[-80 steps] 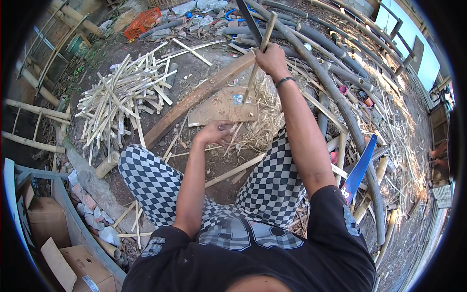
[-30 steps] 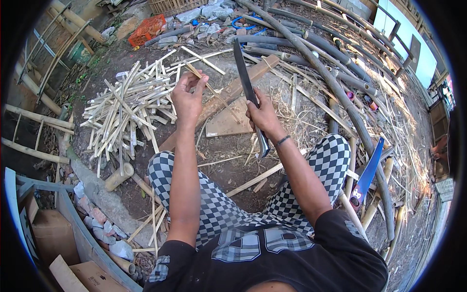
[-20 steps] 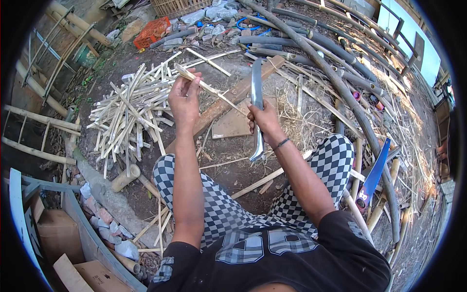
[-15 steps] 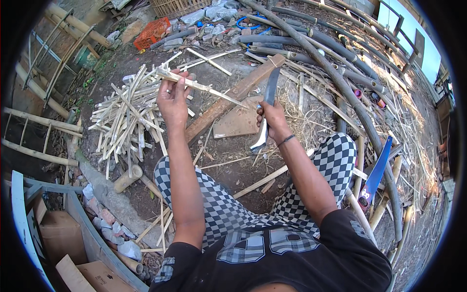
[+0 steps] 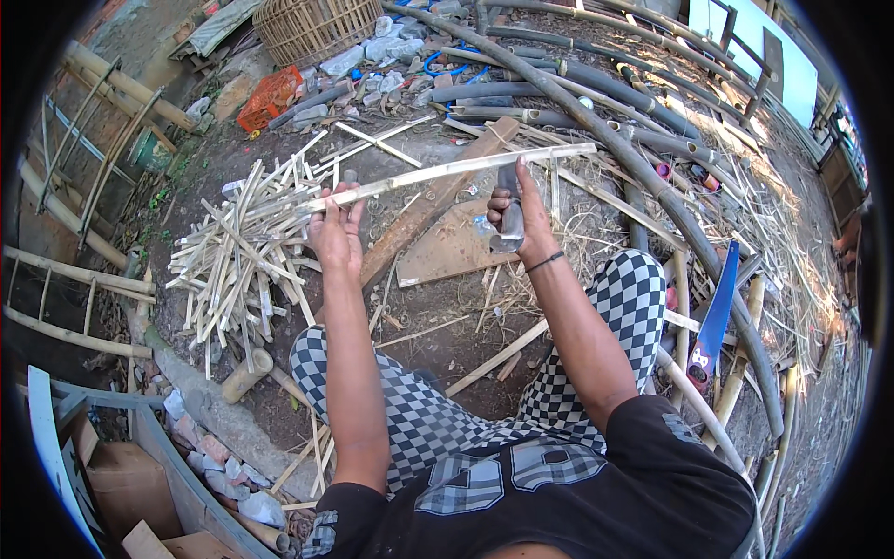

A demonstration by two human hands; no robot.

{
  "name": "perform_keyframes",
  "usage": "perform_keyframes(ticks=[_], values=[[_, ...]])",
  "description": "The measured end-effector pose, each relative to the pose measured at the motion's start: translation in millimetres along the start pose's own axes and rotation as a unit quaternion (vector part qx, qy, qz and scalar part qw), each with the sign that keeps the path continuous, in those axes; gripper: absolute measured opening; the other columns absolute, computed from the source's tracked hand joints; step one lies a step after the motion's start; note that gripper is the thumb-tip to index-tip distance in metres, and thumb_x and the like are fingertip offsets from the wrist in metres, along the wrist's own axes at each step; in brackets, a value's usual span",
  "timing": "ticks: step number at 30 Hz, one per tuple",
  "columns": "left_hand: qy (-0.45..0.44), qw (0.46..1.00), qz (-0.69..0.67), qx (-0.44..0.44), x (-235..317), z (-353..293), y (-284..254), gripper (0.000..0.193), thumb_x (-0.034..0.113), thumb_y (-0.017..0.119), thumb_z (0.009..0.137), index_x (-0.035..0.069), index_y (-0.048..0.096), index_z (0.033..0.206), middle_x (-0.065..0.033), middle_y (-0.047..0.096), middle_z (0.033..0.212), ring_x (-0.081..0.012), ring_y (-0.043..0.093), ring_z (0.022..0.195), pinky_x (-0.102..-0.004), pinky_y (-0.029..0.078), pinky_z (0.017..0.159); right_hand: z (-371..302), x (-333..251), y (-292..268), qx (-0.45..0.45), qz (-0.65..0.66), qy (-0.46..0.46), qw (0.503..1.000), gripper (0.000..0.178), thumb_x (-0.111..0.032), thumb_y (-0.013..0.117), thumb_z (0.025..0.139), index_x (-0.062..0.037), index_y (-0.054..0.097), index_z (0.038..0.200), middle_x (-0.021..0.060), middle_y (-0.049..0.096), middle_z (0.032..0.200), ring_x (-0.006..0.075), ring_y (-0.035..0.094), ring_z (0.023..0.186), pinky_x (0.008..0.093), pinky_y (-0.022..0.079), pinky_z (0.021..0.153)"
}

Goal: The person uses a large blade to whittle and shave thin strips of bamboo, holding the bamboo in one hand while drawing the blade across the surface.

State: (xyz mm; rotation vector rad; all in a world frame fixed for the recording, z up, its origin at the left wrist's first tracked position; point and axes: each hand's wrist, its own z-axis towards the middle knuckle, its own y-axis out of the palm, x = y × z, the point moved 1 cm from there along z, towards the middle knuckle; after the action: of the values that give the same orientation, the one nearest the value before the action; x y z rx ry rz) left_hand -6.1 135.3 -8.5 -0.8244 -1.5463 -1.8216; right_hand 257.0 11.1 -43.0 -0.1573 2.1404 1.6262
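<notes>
- Littered brown earth [image 5: 428,359] fills my view, with dark round poles [image 5: 579,107] beyond and a loose heap of pale split sticks [image 5: 233,270] at left.
- Above a thick brown wooden beam [image 5: 424,219] and a flat tan board [image 5: 442,253], a long, flat, pale bamboo strip [image 5: 447,170] is held up in the air.
- I see the left hand [image 5: 337,233] pinched on that strip near its left end; the right hand [image 5: 529,212] is wrapped round a dark-bladed knife with a silvery handle [image 5: 510,222], thumb up beside the strip. Whether thumb or blade touches it, I cannot tell.
- My worry: with its grip mainly at one end, the strip could twist or swing if the left fingers loosen.
- Rolling the right wrist could turn the edge toward skin or the checked trouser knee [image 5: 633,289]; I cannot read which way the edge faces.
- Its long axis runs left to right, rising slightly and faintly bowed; the far end points right, toward the poles.
</notes>
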Motion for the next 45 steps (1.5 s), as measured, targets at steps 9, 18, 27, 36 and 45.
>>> perform_keyframes(ticks=[9,18,27,36,45], values=[[-0.300,0.868,0.395,-0.038,-26,7,-39,0.062,0.046,0.048,0.102,-0.007,0.042,0.132,-0.0256,0.056,0.128,-0.0377,0.066,0.103,-0.0478,0.059,0.084,-18,6,33,0.076,-0.245,-0.127,0.958,0.018,-0.024,0.042,0.106,-0.0067,0.038,0.109,0.0037,0.050,0.069,0.0146,0.051,0.048,0.0286,0.046,0.043],[0.007,0.840,0.500,-0.211,-19,-8,18,0.043,0.019,0.068,0.094,0.000,0.057,0.131,-0.0130,0.068,0.114,-0.0160,0.067,0.096,-0.0302,0.055,0.083,-5,32,3,0.076,-0.576,-0.232,0.780,0.034,-0.021,0.049,0.100,-0.0003,0.044,0.126,0.0254,0.065,0.085,0.0425,0.065,0.077,0.0499,0.052,0.072],[0.101,0.906,0.322,-0.255,4,-41,86,0.044,0.010,0.070,0.092,0.002,0.057,0.134,-0.0096,0.069,0.112,-0.0150,0.064,0.102,-0.0288,0.052,0.088,-18,63,14,-0.142,-0.765,-0.231,0.584,0.034,-0.024,0.051,0.097,-0.0093,0.050,0.128,0.0277,0.066,0.095,0.0497,0.062,0.089,0.0572,0.049,0.080],[0.152,0.904,0.364,-0.164,19,-34,62,0.016,0.007,0.073,0.090,0.000,0.072,0.104,-0.0038,0.071,0.096,-0.0075,0.064,0.082,-0.0241,0.052,0.075,-25,85,21,-0.185,-0.778,-0.144,0.583,0.038,-0.029,0.059,0.095,-0.0093,0.051,0.126,0.0253,0.068,0.098,0.0464,0.064,0.095,0.0540,0.051,0.082],[0.234,0.917,0.321,-0.034,38,-37,59,0.018,0.008,0.079,0.085,-0.003,0.071,0.097,-0.0020,0.067,0.087,-0.0054,0.061,0.076,-0.0208,0.051,0.068,-10,79,10,0.007,-0.689,-0.142,0.711,0.043,-0.028,0.069,0.089,0.0037,0.051,0.113,0.0233,0.066,0.088,0.0362,0.068,0.081,0.0444,0.054,0.072]])
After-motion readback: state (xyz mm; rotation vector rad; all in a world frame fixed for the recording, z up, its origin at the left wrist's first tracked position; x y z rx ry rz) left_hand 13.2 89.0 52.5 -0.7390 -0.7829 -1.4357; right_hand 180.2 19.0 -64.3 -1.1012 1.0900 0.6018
